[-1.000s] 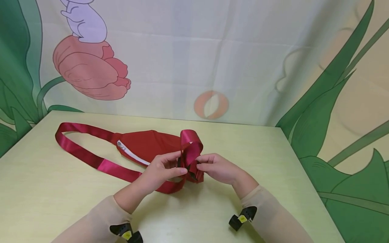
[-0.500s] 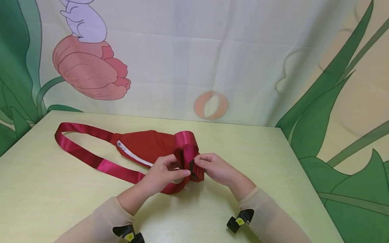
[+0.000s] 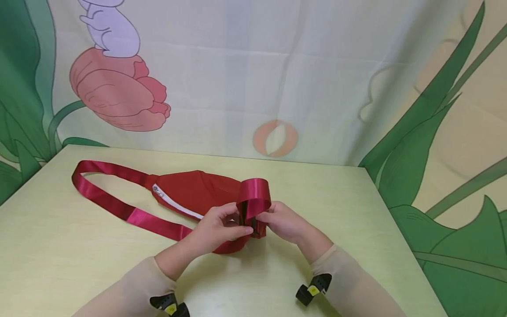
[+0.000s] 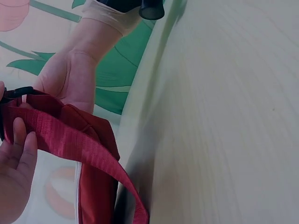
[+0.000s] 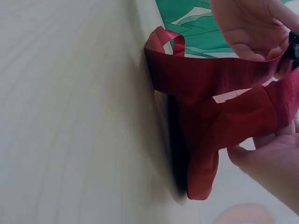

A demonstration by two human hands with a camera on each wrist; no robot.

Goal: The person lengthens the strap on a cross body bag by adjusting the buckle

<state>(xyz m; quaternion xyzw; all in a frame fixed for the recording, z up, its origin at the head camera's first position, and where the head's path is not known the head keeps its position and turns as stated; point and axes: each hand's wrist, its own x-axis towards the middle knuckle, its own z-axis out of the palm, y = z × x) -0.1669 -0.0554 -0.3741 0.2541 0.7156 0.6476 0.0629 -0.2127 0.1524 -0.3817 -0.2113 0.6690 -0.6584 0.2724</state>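
A red waist bag with a white zipper lies on the table. Its shiny dark-red strap loops out to the left and comes back to the hands. At the bag's right end my left hand grips the strap beside a black buckle, thumb in front and fingers behind. Facing it, my right hand pinches the strap at the buckle's other side, fingertips partly hidden behind the webbing. A folded strap loop stands up between the hands. Most of the buckle is hidden by strap and fingers.
The pale wooden table carries the bag near its middle. Behind it hangs a printed cloth backdrop with a flower and leaves. Each sleeve wears a small black wrist camera.
The standing strap loop first tipped left, then swung back right and turned its broad face forward. My left hand has shifted slightly right; both hands keep hold of the strap.
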